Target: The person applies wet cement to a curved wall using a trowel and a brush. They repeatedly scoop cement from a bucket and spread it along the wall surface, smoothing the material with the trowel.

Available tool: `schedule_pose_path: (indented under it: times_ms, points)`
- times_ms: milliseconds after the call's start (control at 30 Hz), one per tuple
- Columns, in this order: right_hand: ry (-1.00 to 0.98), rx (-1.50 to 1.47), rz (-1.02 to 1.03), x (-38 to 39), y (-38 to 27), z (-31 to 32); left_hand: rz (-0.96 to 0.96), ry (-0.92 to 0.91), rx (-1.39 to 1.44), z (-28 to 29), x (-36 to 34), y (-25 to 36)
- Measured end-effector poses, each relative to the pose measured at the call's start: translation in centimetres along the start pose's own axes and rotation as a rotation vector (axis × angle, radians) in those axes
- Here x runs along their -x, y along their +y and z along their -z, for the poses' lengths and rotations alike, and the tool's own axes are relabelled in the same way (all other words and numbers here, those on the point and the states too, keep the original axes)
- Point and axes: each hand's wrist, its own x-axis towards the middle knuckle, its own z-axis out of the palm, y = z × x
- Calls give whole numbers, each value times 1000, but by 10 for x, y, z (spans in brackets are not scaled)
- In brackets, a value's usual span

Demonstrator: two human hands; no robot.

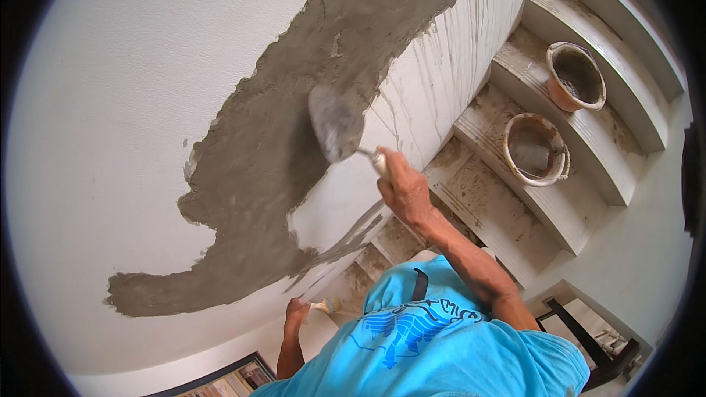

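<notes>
My right hand (406,190) is closed round the light handle of a trowel (336,123). The broad grey blade, slightly blurred, is over the wet cement patch (250,154) on the white wall, close to its lower right edge; whether it touches the surface I cannot tell. Lower down, beside the wall, my left hand (297,312) is closed on a paintbrush (323,306) with a pale handle, which points to the right. The cement spreads in a wide, ragged band from the top of the view down to the lower left.
To the right, stairs (500,209) smeared with cement run along the wall. An orange-and-white bucket (568,95) with grey residue stands on one step, and another bucket (515,154) with murky water sits nearer. Drips streak the white wall (434,66). A dark frame (257,364) is at the bottom.
</notes>
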Motion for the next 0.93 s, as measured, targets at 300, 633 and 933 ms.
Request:
schedule_pose_path:
  times_ms: [300,633,933]
  points:
    - [128,87,-62,-45,2,-10,5,-34,52,-3,-11,-2]
    - [229,-2,-19,-59,-9,19,-43,-65,41,-22,-20,-22]
    - [33,69,102,-14,6,-24,78,-29,44,-20,7,4]
